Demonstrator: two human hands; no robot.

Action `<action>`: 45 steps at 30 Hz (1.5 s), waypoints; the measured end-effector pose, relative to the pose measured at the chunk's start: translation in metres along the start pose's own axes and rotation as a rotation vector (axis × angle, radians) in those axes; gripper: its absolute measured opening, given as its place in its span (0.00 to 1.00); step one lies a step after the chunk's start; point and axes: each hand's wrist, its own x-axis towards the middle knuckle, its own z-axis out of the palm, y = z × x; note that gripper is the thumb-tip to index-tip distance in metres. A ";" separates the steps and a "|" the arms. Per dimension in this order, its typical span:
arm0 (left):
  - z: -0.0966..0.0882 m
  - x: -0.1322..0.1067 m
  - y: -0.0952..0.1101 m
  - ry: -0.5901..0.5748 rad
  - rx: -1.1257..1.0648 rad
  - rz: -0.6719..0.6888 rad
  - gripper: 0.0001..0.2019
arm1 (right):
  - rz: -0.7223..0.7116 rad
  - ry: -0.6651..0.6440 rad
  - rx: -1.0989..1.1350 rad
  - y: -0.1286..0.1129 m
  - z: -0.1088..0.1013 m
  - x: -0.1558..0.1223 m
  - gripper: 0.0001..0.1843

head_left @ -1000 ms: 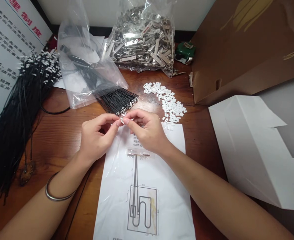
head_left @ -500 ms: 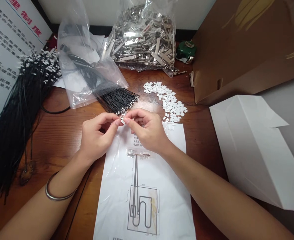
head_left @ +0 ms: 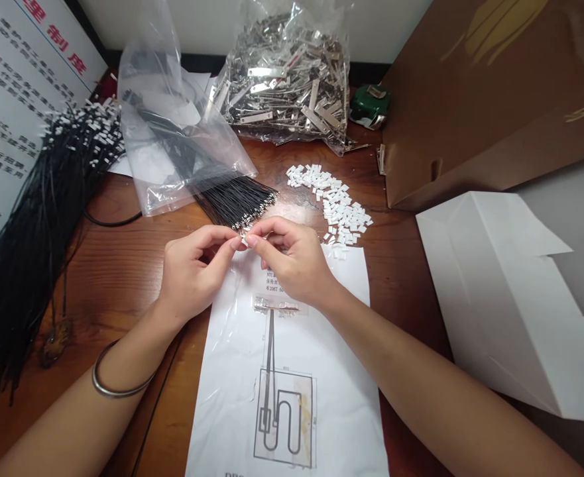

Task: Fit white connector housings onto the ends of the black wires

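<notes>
My left hand (head_left: 192, 268) and my right hand (head_left: 292, 262) meet fingertip to fingertip above the top of a printed sheet (head_left: 292, 371). Both pinch a tiny silvery part (head_left: 244, 235) between thumbs and forefingers; what it is stays too small to name. Just beyond the fingertips lie the tips of a bundle of thin black wires (head_left: 234, 195) spilling from a clear bag (head_left: 172, 132). A heap of small white plastic pieces (head_left: 334, 199) sits right of the hands. A small metal strip (head_left: 276, 307) lies on the sheet under my right palm.
A clear bag of metal clips (head_left: 286, 79) stands at the back. A big bunch of black wires with white ends (head_left: 38, 218) fills the left side. A brown paper bag (head_left: 490, 93) and a white paper bag (head_left: 510, 298) lie at the right. A green object (head_left: 368, 106) sits behind.
The view has shifted very slightly; both hands stay pinched together in the same place.
</notes>
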 end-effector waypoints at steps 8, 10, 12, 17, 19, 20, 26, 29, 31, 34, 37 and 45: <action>-0.002 0.000 0.001 -0.004 0.023 0.031 0.06 | 0.015 -0.011 0.008 -0.002 -0.001 0.000 0.06; -0.002 0.000 0.001 -0.004 0.031 0.037 0.06 | 0.011 -0.014 0.006 -0.003 -0.001 0.000 0.06; -0.002 0.000 0.001 -0.004 0.038 0.042 0.06 | 0.007 -0.015 -0.005 -0.003 0.000 0.000 0.06; -0.002 0.000 0.002 -0.008 0.051 0.057 0.04 | -0.006 -0.010 -0.046 -0.003 0.000 -0.001 0.06; -0.002 0.000 0.001 -0.005 0.061 0.058 0.04 | -0.016 -0.005 -0.063 -0.003 0.000 -0.001 0.06; -0.002 0.000 0.001 -0.003 0.063 0.057 0.04 | -0.020 -0.001 -0.074 -0.003 0.000 -0.001 0.05; 0.001 0.001 0.003 0.023 -0.031 -0.005 0.04 | -0.039 0.058 -0.106 -0.003 0.002 -0.002 0.05; 0.002 0.001 0.003 0.020 -0.069 -0.038 0.05 | -0.048 0.081 -0.101 -0.005 0.002 -0.002 0.04; 0.002 0.001 0.002 0.020 -0.078 -0.054 0.05 | -0.067 0.079 -0.112 -0.005 0.002 -0.002 0.05; 0.002 0.000 0.000 0.022 -0.086 -0.069 0.05 | -0.088 0.075 -0.141 -0.006 0.003 -0.002 0.04; 0.002 0.000 -0.001 0.015 -0.088 -0.074 0.05 | -0.097 0.082 -0.156 -0.006 0.003 -0.002 0.03; 0.002 0.001 0.000 -0.025 -0.099 -0.085 0.06 | -0.079 0.074 -0.135 -0.003 0.002 -0.002 0.04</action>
